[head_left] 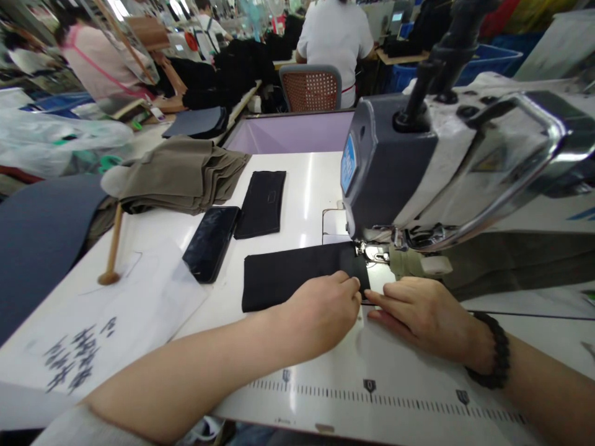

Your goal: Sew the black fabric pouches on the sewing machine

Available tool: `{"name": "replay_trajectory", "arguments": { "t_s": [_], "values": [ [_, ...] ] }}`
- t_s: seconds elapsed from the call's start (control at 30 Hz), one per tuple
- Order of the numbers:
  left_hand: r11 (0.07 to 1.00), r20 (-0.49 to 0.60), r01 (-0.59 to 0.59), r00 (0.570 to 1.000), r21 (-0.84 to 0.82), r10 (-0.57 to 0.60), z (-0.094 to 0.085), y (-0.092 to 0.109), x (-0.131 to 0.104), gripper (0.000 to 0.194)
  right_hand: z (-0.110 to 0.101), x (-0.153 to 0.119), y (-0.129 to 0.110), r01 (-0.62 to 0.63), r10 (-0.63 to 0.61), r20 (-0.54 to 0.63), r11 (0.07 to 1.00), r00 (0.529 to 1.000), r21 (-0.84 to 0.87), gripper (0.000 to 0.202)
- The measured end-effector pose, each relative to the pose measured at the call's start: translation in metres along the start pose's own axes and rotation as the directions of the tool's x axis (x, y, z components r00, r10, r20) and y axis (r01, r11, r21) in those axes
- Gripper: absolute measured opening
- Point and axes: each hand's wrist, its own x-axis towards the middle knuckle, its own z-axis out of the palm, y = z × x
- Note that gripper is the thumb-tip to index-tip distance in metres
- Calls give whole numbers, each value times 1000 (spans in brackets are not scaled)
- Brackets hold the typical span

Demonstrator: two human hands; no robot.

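A black fabric piece [288,272] lies flat on the white sewing table, its far right corner at the presser foot [370,253] of a sewing machine [390,161]. My left hand [325,310] rests over the near right part of the cloth, fingers curled and pinching its edge. Just to the right, my right hand [418,313] lies low on the table with its fingers stretched out. The index fingertip touches or nearly touches the cloth's right edge. My left fingers hide part of that edge.
Left of the machine are another black fabric piece [263,204], a phone [211,244], stacked olive fabric [181,173] and a wooden stick [111,254]. Olive cloth [511,263] lies under the machine arm. A ruler scale [344,393] runs along the front. A person [332,37] sits beyond.
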Motion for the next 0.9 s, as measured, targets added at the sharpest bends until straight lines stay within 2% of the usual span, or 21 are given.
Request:
{"name": "replay_trajectory", "arguments": {
  "t_s": [0.23, 0.5, 0.7, 0.9],
  "values": [
    [999, 2, 46, 999, -13, -46, 1, -13, 5, 17, 7, 1, 5, -102, 102, 9, 995, 995, -13, 35],
    [995, -34, 89, 995, -33, -90, 3, -28, 11, 21, 16, 2, 9, -255, 254, 51, 967, 966, 6, 36],
    [995, -142, 98, 985, -1, -98, 12, -36, 15, 20, 18, 4, 8, -284, 284, 21, 959, 959, -9, 36],
    [995, -206, 100, 974, 0, -98, 14, -42, 18, 24, 18, 4, 8, -295, 294, 63, 956, 954, 6, 37]
  ]
}}
